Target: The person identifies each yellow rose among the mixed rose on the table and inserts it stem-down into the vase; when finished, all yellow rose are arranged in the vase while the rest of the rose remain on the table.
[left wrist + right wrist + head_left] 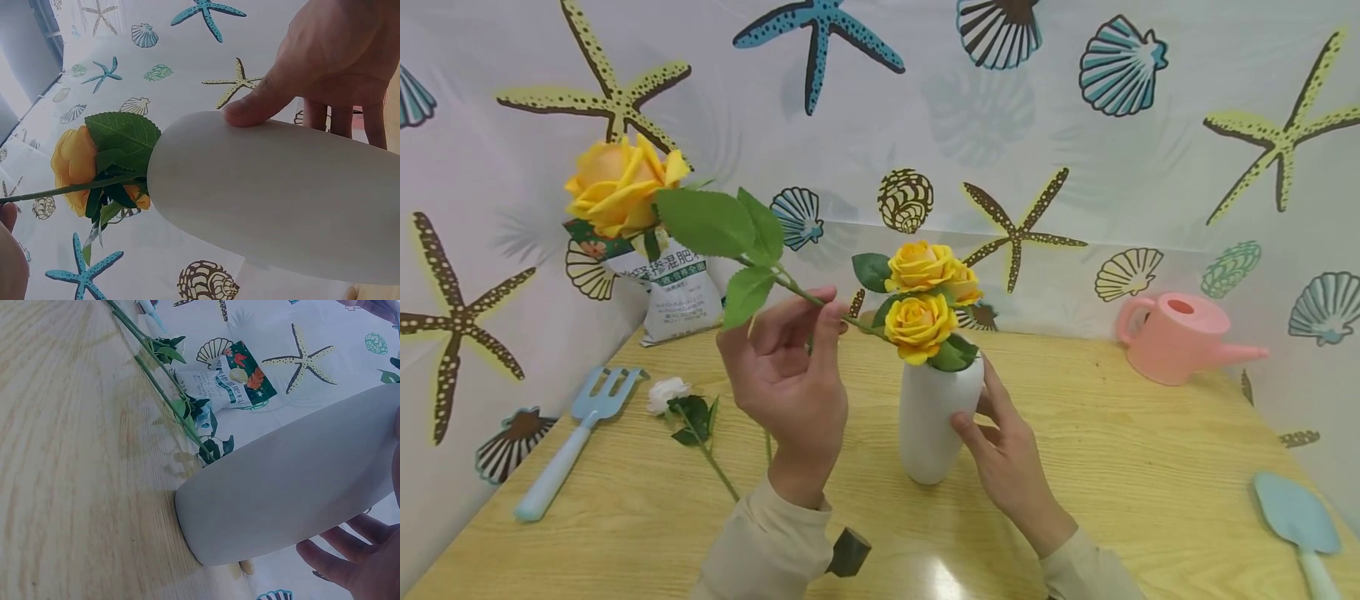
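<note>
My left hand [793, 367] pinches the green stem of a long yellow rose [623, 187] between thumb and fingers. Its bloom points up and to the left, and the stem's lower end reaches the flowers at the vase's mouth; whether it enters is hidden. Three yellow roses [919, 327] with green leaves stand in the white vase [925, 425]. From the right side, my right hand [1018, 462] grips this vase, thumb at the front. In the right wrist view, the vase [287, 484] has its base on the wooden table, with fingers [337, 559] against its side.
Left on the table [1090, 467] lie a white rose [668, 395] and a blue hand fork [580, 433]; another stem is partly hidden. A printed fertilizer bag [681, 300] stands at back left. A pink watering can [1180, 337] and a blue trowel [1298, 517] are at right.
</note>
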A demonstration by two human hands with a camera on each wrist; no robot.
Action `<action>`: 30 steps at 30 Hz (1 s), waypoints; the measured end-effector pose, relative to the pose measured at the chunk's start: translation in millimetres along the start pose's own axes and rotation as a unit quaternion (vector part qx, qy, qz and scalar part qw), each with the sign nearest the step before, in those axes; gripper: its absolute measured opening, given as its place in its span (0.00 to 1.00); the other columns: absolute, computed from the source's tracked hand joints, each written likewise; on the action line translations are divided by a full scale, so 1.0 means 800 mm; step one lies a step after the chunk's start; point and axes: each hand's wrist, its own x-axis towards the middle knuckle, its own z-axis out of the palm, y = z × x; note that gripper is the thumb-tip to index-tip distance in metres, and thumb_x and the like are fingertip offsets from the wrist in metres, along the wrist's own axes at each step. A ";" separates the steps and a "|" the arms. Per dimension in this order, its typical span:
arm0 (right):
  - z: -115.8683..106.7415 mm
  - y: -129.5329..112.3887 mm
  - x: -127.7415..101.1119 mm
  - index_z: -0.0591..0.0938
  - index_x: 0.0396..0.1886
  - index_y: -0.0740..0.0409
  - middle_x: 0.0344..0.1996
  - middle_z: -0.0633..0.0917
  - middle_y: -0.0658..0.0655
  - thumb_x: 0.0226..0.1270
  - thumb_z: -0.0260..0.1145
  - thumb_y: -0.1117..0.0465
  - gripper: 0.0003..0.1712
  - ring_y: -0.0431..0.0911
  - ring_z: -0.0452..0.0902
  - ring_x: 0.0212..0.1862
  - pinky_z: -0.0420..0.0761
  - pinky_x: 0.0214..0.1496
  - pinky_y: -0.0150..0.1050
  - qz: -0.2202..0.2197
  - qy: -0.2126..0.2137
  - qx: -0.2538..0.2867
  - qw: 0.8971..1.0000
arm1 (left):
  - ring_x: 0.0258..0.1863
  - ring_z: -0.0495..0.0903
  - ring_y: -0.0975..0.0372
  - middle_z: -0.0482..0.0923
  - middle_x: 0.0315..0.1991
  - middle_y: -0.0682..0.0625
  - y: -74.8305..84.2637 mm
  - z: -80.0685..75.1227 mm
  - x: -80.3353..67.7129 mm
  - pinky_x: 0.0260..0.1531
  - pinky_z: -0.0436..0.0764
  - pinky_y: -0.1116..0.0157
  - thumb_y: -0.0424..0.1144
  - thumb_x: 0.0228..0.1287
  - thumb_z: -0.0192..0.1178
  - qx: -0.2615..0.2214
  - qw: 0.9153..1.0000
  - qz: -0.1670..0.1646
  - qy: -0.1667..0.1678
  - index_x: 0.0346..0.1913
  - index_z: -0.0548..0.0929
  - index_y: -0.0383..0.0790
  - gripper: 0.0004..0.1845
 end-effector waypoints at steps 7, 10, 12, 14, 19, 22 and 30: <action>0.000 0.000 0.001 0.53 0.82 0.42 0.65 0.78 0.64 0.75 0.63 0.58 0.42 0.58 0.80 0.60 0.86 0.54 0.53 -0.002 0.004 -0.001 1.000 | 0.34 0.87 0.54 0.86 0.36 0.46 0.003 -0.002 0.003 0.36 0.87 0.65 0.22 0.58 0.70 -0.002 1.000 0.006 0.023 0.53 0.68 0.27 0.25; 0.000 0.000 0.001 0.53 0.82 0.41 0.65 0.78 0.63 0.75 0.63 0.59 0.43 0.58 0.80 0.60 0.86 0.54 0.53 0.000 0.004 0.003 1.000 | 0.35 0.87 0.54 0.86 0.37 0.46 0.004 -0.004 0.003 0.36 0.87 0.65 0.22 0.58 0.69 0.004 1.000 0.005 0.021 0.54 0.67 0.27 0.25; 0.000 0.000 0.002 0.54 0.82 0.40 0.65 0.78 0.63 0.74 0.64 0.59 0.43 0.57 0.80 0.61 0.86 0.54 0.54 0.000 0.004 0.006 1.000 | 0.34 0.87 0.54 0.86 0.37 0.45 0.004 -0.004 0.004 0.36 0.87 0.65 0.21 0.58 0.69 0.007 1.000 0.007 0.023 0.53 0.67 0.26 0.25; 0.001 0.001 0.002 0.54 0.82 0.39 0.65 0.78 0.63 0.74 0.64 0.60 0.44 0.57 0.80 0.61 0.86 0.54 0.54 -0.001 0.004 0.008 1.000 | 0.33 0.87 0.54 0.86 0.36 0.44 0.004 -0.004 0.005 0.35 0.87 0.64 0.20 0.57 0.68 0.006 0.999 0.011 0.032 0.53 0.67 0.26 0.25; 0.001 0.001 0.001 0.54 0.82 0.40 0.65 0.78 0.63 0.74 0.64 0.60 0.44 0.57 0.80 0.61 0.86 0.54 0.53 -0.005 0.005 0.009 1.000 | 0.32 0.87 0.53 0.86 0.36 0.43 0.004 -0.002 0.006 0.35 0.87 0.64 0.20 0.56 0.69 -0.011 0.999 0.004 0.045 0.56 0.67 0.27 0.27; 0.001 0.001 0.001 0.54 0.82 0.40 0.65 0.78 0.63 0.74 0.64 0.60 0.44 0.57 0.80 0.61 0.86 0.54 0.52 -0.006 0.005 0.009 1.000 | 0.33 0.87 0.54 0.87 0.37 0.44 0.001 -0.001 0.002 0.35 0.87 0.64 0.20 0.57 0.68 -0.014 0.999 -0.006 0.033 0.56 0.68 0.28 0.26; 0.000 0.001 0.000 0.53 0.82 0.39 0.66 0.78 0.62 0.75 0.63 0.58 0.43 0.57 0.80 0.62 0.86 0.54 0.51 0.000 0.003 0.006 1.000 | 0.35 0.88 0.57 0.88 0.39 0.47 -0.010 0.000 -0.010 0.37 0.87 0.64 0.23 0.61 0.67 -0.022 1.000 -0.014 -0.002 0.56 0.69 0.28 0.24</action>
